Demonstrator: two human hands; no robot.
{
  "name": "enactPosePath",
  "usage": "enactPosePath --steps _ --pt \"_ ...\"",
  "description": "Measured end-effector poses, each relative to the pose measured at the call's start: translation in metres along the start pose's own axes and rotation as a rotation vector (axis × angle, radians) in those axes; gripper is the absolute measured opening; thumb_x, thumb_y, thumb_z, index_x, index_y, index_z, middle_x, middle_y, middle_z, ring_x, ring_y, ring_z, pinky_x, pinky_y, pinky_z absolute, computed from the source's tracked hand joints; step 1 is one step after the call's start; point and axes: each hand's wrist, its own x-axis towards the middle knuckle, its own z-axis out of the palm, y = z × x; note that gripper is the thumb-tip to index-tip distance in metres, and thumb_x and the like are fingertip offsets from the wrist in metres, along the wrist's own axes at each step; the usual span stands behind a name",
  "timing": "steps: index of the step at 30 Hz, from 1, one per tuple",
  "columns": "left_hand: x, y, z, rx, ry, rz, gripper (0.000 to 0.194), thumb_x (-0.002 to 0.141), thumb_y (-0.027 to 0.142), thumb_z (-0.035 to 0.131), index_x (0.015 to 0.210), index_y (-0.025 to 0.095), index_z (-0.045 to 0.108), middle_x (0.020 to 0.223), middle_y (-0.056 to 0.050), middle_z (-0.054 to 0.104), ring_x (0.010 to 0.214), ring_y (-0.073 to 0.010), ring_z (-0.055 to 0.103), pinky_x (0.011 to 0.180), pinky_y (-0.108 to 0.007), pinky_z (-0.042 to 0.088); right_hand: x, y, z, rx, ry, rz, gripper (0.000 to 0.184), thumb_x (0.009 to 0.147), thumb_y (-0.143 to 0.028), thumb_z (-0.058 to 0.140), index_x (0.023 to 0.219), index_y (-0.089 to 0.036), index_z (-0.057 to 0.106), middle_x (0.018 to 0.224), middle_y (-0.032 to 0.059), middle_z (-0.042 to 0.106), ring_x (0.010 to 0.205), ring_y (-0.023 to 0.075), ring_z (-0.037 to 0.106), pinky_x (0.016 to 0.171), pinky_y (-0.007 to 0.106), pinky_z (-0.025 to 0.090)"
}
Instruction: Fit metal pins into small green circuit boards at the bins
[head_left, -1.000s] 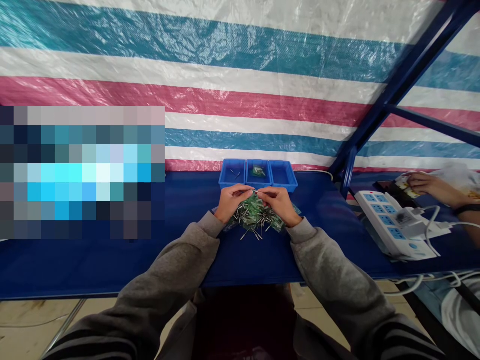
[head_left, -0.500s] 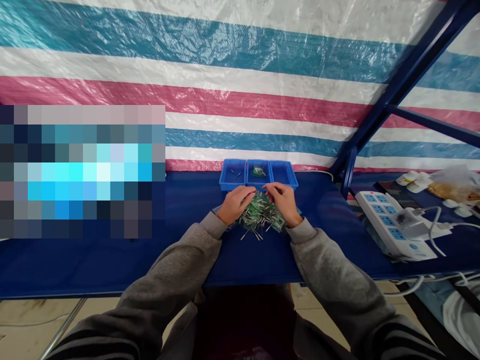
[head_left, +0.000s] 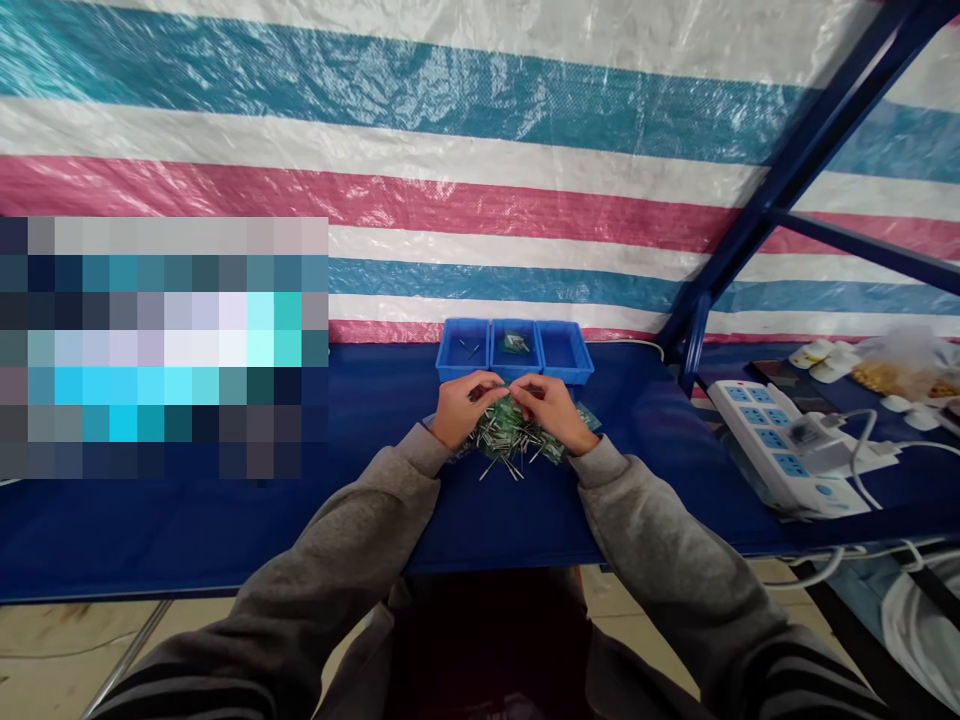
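The blue table (head_left: 187, 530) has its front edge nearest, its top running broadly leftward. Behind that edge, thin metal pins spill from a heap of metal pins and green packets (head_left: 508, 436). Over it the left hand (head_left: 460, 408) and right hand (head_left: 556, 410) curl into near-closed pinches, fingertips almost meeting; what they grip, if anything, I cannot tell. To the right, a power strip (head_left: 759, 435) bears markings too small to read. Beyond the hands stand three blue bins (head_left: 516, 370), before a striped tarp (head_left: 480, 205).

Lone head-worn view; looks forward, down, from near blue table (head_left: 225, 545); striped sheet (head_left: 525, 110) beyond
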Motion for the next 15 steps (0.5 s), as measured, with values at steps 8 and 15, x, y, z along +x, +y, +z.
enactPosePath --steps 8,15 --pt "0.0006 -0.0004 0.0043 -0.210 -0.003 -0.104 0.029 0.079 0.044 0.071 0.084 0.016 0.074 0.079 -0.007 0.073 0.071 -0.0190 0.067 0.065 -0.030 0.056 0.0007 -0.0013 0.0000 0.077 -0.030 0.030 0.042 0.075 -0.061 0.065 0.070 -0.019 0.059 0.058 -0.0035 0.053 0.043 0.0087 0.045 0.044 0.024 0.035" --pt "0.0025 0.0048 -0.0043 0.124 0.094 0.184 0.019 0.090 0.034 0.062 0.088 0.019 0.074 0.086 -0.007 0.072 0.079 -0.0193 0.065 0.074 -0.035 0.054 0.0054 0.0047 -0.0085 -0.038 0.183 0.009 0.033 0.081 -0.050 0.059 0.081 -0.018 0.067 0.064 -0.0010 0.058 0.045 0.0096 0.046 0.045 0.025 0.036"
